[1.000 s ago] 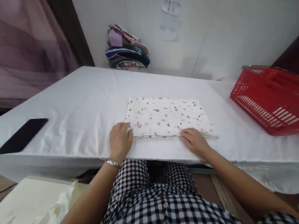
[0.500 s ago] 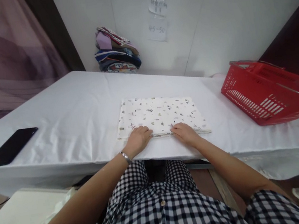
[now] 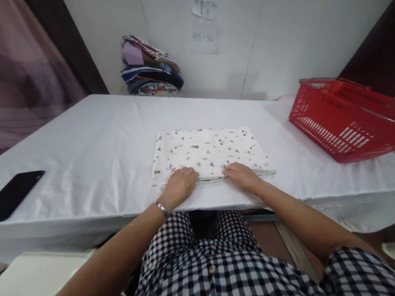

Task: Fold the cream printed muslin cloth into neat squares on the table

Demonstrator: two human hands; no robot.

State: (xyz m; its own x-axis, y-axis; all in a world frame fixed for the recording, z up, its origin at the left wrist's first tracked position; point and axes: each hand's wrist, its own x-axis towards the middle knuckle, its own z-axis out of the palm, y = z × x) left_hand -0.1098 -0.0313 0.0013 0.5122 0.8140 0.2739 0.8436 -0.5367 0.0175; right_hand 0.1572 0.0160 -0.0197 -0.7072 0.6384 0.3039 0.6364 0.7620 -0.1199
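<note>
Remotely, I'm seeing the left hand [image 3: 182, 185] and right hand [image 3: 240, 176] resting on a folded printed cloth [image 3: 207, 151], at its seven and five o'clock, fingers loosely bent over the near edge; I'm not managing to tell whether either is pinching it. The cloth is lying flat on the white tabletop [image 3: 106, 148]. Outward from it, a flat black device [image 3: 7, 197] is lying at nine o'clock, a red basket [image 3: 352, 122] is sitting at three, and a fabric stack [image 3: 152, 72] is showing at eleven.
</note>
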